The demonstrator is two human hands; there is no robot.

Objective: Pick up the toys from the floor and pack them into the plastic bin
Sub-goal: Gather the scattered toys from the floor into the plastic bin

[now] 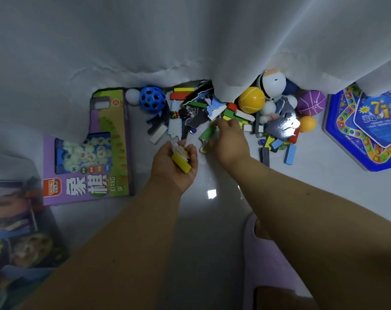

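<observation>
A heap of small toys lies on the pale floor below a white curtain: coloured wooden blocks (236,115), puzzle pieces (281,128), marbles, a yellow ball (251,100), a blue holed ball (152,99), a purple ball (311,102) and a white round figure (273,82). My left hand (174,162) is palm up, its fingers curled round a yellow block (180,163) and a pale piece. My right hand (229,142) reaches into the heap, its fingers on a green block (207,132). No plastic bin is in sight.
A purple chess game box (114,153) lies left of the heap. A blue hexagonal board game tin (364,128) sits at the right. A picture box (17,238) is at the lower left. A lilac slipper (270,265) is by my right forearm. The curtain (190,41) hangs over the heap's far side.
</observation>
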